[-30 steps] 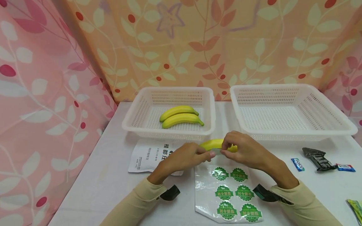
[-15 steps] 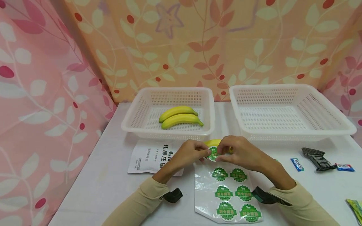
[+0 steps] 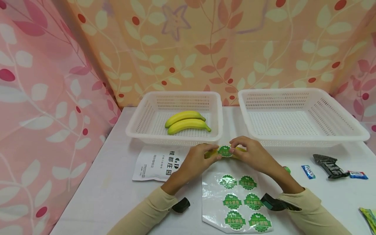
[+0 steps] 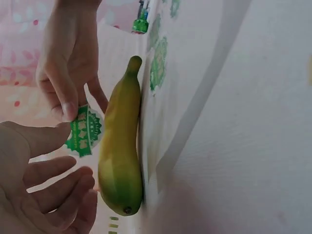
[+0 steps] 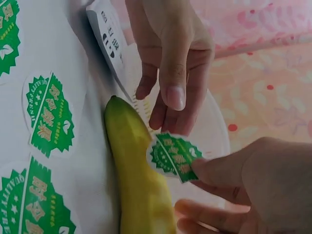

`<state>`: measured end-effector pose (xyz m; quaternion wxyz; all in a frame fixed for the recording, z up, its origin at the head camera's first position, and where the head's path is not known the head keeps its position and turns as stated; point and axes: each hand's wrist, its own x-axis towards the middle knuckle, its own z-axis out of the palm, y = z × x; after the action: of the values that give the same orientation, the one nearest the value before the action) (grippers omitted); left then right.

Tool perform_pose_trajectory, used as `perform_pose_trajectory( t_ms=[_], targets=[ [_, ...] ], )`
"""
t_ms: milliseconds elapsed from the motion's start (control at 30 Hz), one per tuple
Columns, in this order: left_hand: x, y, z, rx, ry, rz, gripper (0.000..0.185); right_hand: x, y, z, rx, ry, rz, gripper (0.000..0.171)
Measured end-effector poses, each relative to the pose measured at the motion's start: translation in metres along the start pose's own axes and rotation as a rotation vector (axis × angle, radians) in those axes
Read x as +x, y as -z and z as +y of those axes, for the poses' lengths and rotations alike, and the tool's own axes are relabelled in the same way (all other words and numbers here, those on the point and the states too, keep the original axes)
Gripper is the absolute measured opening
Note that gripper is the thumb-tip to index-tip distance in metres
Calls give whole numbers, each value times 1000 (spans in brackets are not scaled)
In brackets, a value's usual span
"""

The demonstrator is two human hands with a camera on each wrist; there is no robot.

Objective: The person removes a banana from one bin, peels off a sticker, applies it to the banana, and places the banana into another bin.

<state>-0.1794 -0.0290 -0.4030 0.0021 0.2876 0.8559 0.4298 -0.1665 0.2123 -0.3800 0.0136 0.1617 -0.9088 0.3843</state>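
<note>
A yellow-green banana [image 3: 210,153] lies on the table in front of the baskets, partly hidden by both hands in the head view. My right hand [image 3: 254,155] pinches the edge of a round green-and-white sticker [image 5: 170,155] between thumb and finger. That sticker is held close over the banana's middle; whether it touches the skin I cannot tell. My left hand [image 3: 198,161] is at the banana's left end, thumb and fingers spread apart and near the sticker's other edge. Just below the banana lies a clear sheet [image 3: 212,202] with several matching green stickers.
A left white basket [image 3: 133,132] holds two bananas [image 3: 188,122]; a right white basket [image 3: 305,141] stands beside it. A white pouch [image 3: 154,164] lies left. Small blue packets [image 3: 308,172], a black wrapper [image 3: 332,165] and a green-yellow packet [image 3: 368,215] lie right.
The sticker, first seen pale between both hands, has turned its green face up and moved over the banana. My left fingers have opened away from it; my right hand still pinches it.
</note>
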Motion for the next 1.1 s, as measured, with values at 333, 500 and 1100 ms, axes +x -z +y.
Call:
perform_pose_trajectory(
  t_ms=[333, 500, 1100],
  targets=[
    [-1, 0, 2, 156, -30, -49, 51, 5, -1, 15, 78, -189, -49, 18],
    [-3, -1, 2, 208, -12, -67, 49, 6, -1, 15, 125, -228, -107, 18],
    [-1, -8, -5, 155, 54, -46, 45, 3, -9, 3, 63, -160, -120, 15]
  ],
)
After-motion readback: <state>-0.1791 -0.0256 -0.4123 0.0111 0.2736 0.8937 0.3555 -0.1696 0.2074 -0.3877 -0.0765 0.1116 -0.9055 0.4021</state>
